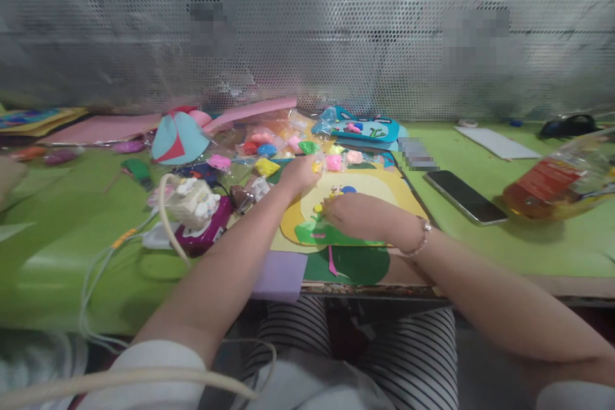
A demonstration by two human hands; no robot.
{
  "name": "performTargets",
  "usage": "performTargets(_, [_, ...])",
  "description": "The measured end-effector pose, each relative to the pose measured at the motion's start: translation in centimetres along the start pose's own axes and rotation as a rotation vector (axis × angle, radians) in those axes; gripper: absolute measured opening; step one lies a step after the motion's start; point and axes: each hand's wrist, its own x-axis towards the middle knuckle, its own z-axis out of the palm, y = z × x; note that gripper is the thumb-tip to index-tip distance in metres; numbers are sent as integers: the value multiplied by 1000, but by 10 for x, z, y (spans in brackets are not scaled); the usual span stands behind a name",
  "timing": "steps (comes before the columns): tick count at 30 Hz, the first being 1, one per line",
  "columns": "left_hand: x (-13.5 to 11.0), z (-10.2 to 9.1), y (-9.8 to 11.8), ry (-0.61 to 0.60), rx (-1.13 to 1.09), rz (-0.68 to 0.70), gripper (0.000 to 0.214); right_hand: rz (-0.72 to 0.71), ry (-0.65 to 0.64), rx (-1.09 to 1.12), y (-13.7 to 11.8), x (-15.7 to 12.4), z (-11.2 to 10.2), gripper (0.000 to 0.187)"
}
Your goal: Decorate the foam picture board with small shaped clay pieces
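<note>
Far L: part of another person's hand (10,176) at the edge. Next, a lt-blue and red cutout (177,141), then a purple box (204,227) w/ a cream decorated item (192,202) on top. Then wrapped lumps, incl. yellow (266,168) and blue (267,150). L hand (298,176) is at the card's upper L edge, fingers bent by a yellow bit (316,166); can't tell if they're gripping it.

Mid: yellow card (406,191) lies flat nr the table's front edge, under the R hand. Pic looks partly done, IMO: green grass shape (307,232) along the bottom, small yellow blob (318,208) above it, blue piece (349,189) higher up. Pale centre looks mostly bare, so prob. room for more; can't tell how much is left. R hand (355,214) has fingers bunched tog. just beside the blob; tips hidden, so can't tell if they're pinching anything.

Far R: phone (465,196), then bottle (548,192) tilted on its side.
</note>
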Motion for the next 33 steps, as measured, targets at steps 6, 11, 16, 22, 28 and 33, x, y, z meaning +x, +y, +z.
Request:
performTargets(6, [1,1,-1,7,-3,-2,32,29,88,-19,2,-1,0,32])
performTargets(11, [0,-1,1,0,9,1,33,10,54,13,0,0,3,33])
performTargets(16, [0,-2,2,-11,15,-8,33,25,25,15,-1,0,4,33])
performTargets(22, [0,-1,1,0,-2,-5,33,-13,35,9,3,0,3,33])
performTargets(28, [0,-1,1,-8,-14,-24,32,-16,10,4,5,0,6,32])
performTargets(33, [-1,-3,4,-27,-24,-38,31,-17,35,-18,3,0,8,33])
